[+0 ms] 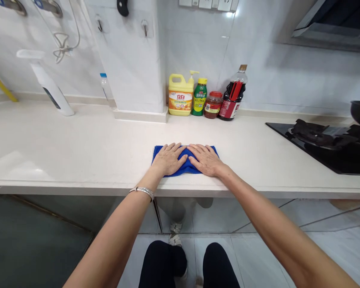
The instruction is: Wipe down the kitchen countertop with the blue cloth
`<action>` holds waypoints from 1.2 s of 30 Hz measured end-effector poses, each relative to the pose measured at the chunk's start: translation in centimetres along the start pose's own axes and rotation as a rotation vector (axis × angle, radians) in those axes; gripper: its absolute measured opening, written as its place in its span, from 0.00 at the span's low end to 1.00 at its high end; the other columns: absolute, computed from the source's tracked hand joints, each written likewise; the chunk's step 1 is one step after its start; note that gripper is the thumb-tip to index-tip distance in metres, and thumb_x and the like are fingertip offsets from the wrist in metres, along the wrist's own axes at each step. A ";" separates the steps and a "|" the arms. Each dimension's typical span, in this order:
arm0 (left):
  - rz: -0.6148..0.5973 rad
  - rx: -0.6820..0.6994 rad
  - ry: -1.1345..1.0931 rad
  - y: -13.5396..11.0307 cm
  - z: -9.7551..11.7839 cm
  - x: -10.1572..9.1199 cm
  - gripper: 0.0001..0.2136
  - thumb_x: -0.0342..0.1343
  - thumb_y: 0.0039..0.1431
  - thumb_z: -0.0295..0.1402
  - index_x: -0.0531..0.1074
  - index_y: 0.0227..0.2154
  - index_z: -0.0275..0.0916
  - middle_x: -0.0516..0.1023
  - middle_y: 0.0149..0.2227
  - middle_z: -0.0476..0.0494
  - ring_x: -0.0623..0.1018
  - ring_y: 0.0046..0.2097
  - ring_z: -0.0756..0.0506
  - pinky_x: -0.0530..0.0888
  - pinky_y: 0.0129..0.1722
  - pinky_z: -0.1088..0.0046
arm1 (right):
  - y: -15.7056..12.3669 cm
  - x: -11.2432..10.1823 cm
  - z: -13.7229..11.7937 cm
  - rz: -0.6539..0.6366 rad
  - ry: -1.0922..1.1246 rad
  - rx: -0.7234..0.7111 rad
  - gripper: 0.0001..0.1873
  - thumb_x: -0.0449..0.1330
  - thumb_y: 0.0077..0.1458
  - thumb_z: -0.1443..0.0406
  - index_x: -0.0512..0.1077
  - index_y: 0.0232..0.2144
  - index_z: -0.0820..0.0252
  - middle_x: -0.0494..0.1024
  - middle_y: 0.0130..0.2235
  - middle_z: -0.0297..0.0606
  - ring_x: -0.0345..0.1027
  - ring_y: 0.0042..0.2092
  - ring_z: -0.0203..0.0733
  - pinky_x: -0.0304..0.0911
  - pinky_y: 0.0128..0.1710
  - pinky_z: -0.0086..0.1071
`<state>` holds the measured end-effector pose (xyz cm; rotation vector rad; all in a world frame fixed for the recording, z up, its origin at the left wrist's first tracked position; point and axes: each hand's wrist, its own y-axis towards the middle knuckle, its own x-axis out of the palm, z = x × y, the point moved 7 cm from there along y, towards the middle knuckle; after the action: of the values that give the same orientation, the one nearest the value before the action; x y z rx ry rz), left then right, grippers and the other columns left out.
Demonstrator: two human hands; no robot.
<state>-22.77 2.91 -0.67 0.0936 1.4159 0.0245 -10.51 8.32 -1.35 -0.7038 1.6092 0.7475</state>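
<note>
A blue cloth point(186, 166) lies spread on the white countertop point(108, 152), close to its front edge. My left hand point(169, 159) rests flat on the left half of the cloth, fingers stretched out toward the wall. On the right half lies my right hand point(206, 160), also flat with its fingers extended. The thumbs and fingertips of both hands come near each other at the cloth's middle. Parts of the cloth are hidden under the palms.
Against the wall stand a yellow detergent jug point(180, 96), a green squeeze bottle point(199, 97), a red-lidded jar point(213, 105) and a dark sauce bottle point(233, 94). A white spray bottle point(52, 86) is at left. A black gas stove point(327, 144) occupies the right.
</note>
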 end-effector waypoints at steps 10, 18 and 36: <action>0.201 -0.110 -0.288 -6.3 -7.3 -4.8 0.29 0.41 0.66 0.46 0.69 0.62 0.36 0.70 0.64 0.37 0.72 0.62 0.40 0.67 0.65 0.62 | 0.2 -0.5 0.0 0.008 0.064 -0.015 0.33 0.40 0.69 0.50 0.56 0.70 0.53 0.56 0.72 0.38 0.47 0.72 0.49 0.38 0.72 0.53; 0.233 -0.577 -0.173 -12.7 -18.6 -7.1 0.26 0.41 0.61 0.42 0.79 0.52 0.41 0.84 0.43 0.41 0.80 0.46 0.37 0.74 0.49 0.64 | -0.1 -0.2 0.0 -0.043 0.033 -0.008 0.35 0.37 0.69 0.50 0.53 0.72 0.55 0.51 0.74 0.37 0.43 0.73 0.49 0.35 0.72 0.53; 0.146 -0.599 -0.050 -11.4 -18.3 -5.6 0.23 0.41 0.65 0.40 0.76 0.55 0.49 0.81 0.51 0.40 0.77 0.53 0.30 0.73 0.54 0.46 | 6.8 1.4 -2.3 -0.128 -0.024 0.126 0.41 0.35 0.66 0.39 0.46 0.73 0.47 0.49 0.74 0.48 0.39 0.73 0.70 0.33 0.68 0.70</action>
<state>-42.14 -7.92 1.21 -0.2970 1.2984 0.5590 -17.42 10.68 -1.78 -0.6964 1.5588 0.5550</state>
